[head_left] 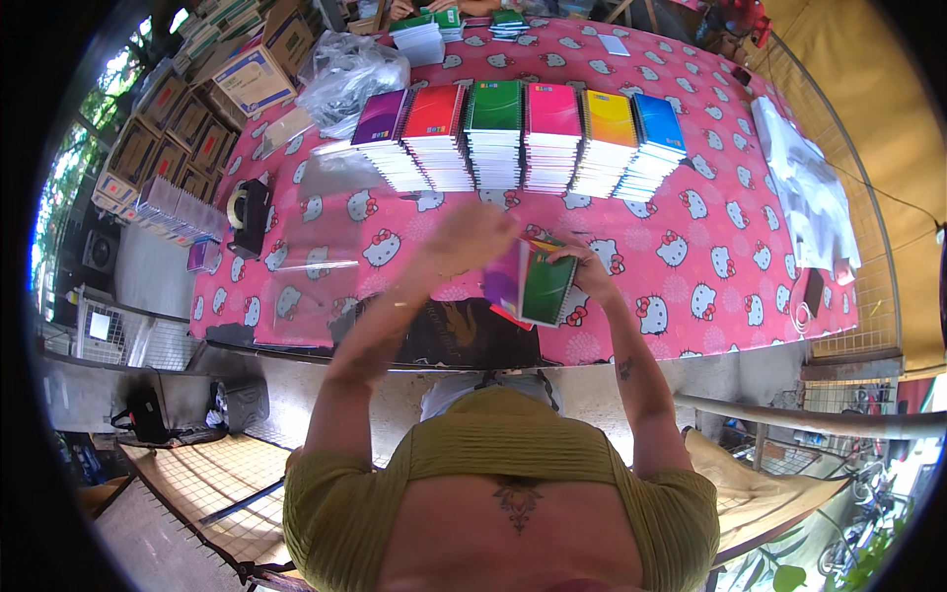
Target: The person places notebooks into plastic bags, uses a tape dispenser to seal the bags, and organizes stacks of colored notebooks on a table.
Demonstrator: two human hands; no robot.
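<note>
A green notebook (548, 289) is being clamped by the right grip (589, 270) over the pink surface (592, 344); the left grip (473, 239) is being blurred, its state indeterminable.

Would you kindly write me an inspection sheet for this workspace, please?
Surface: table under a pink patterned cloth.
Job's things: six notebook stacks in a row, purple, red, green, pink, yellow, blue; a green notebook in hand, a purple cover beside it.
Clutter: clear plastic bag, black tape dispenser, white plastic.
Hands: right hand grips the green notebook; left hand blurred, grip unclear.
Cables: apparent white cord, right edge.
Surroundings: cardboard boxes left, yellow tarp right.
</note>
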